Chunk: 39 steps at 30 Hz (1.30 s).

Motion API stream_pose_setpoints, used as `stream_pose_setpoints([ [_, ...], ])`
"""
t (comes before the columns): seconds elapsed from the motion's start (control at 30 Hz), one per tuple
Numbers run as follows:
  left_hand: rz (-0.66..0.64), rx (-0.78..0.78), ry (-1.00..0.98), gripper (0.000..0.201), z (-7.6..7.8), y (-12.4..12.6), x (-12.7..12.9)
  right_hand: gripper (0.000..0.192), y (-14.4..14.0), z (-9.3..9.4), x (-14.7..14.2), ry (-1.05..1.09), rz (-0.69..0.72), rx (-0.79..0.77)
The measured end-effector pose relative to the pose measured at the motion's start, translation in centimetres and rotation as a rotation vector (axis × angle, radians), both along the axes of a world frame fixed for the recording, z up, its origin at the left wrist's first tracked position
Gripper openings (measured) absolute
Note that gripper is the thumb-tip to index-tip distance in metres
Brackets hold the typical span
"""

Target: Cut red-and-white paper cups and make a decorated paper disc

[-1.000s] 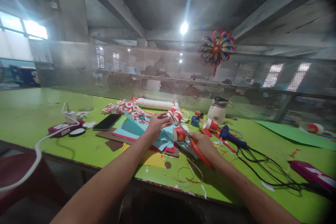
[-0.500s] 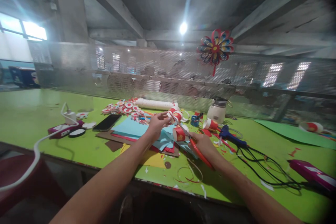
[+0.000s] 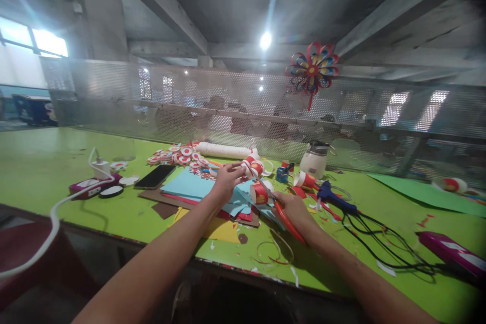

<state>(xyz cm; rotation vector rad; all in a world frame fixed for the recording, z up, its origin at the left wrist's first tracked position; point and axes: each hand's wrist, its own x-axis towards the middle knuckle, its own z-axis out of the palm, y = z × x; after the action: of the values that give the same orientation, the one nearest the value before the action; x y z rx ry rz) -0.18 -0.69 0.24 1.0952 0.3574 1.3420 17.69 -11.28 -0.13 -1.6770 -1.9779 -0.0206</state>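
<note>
My green table [image 3: 56, 162] runs wide under me, littered with paper scraps; beyond it a perforated metal screen [image 3: 379, 106] carries a paper pinwheel [image 3: 312, 69], under concrete beams. No writing is legible to me. My right hand [image 3: 290, 207] is closed around the red-handled scissors [image 3: 283, 212], blades pointing toward the red paper cup [image 3: 259, 193] just ahead. My left hand [image 3: 227, 180] pinches a red-and-white cut strip [image 3: 253, 166] above the blue paper sheets [image 3: 190, 185].
</note>
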Motion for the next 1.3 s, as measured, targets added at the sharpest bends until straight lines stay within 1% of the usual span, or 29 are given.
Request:
stream_pose_setpoints([
  [0.17, -0.001, -0.015, -0.008, 0.039, -0.1, 0.22, -0.02, 0.037, -0.06, -0.05, -0.03, -0.032, -0.003, 0.012],
  [0.37, 0.028, -0.04, -0.007, 0.042, -0.09, 0.59, -0.07, 0.037, 0.04, 0.08, 0.04, -0.081, -0.045, 0.023],
  [0.5, 0.048, -0.045, -0.004, 0.045, -0.17, 0.73, 0.03, 0.037, 0.2, 0.07, 0.15, -0.059, -0.014, 0.031],
  [0.67, 0.052, -0.046, -0.003, 0.045, -0.29, 0.79, 0.1, 0.039, 0.03, 0.18, 0.03, -0.055, -0.008, 0.015],
  [0.9, 0.038, -0.048, -0.007, 0.042, -0.12, 0.62, 0.1, 0.035, -0.4, 0.26, -0.17, -0.037, -0.003, 0.045],
  [1.13, 0.041, -0.056, -0.007, 0.048, 0.04, 0.47, 0.02, 0.035, -0.24, 0.23, -0.12, -0.039, -0.024, 0.035],
  [1.3, 0.038, -0.068, 0.001, 0.054, -0.02, 0.64, -0.04, 0.036, -0.67, 0.62, -0.46, -0.004, 0.014, 0.028],
])
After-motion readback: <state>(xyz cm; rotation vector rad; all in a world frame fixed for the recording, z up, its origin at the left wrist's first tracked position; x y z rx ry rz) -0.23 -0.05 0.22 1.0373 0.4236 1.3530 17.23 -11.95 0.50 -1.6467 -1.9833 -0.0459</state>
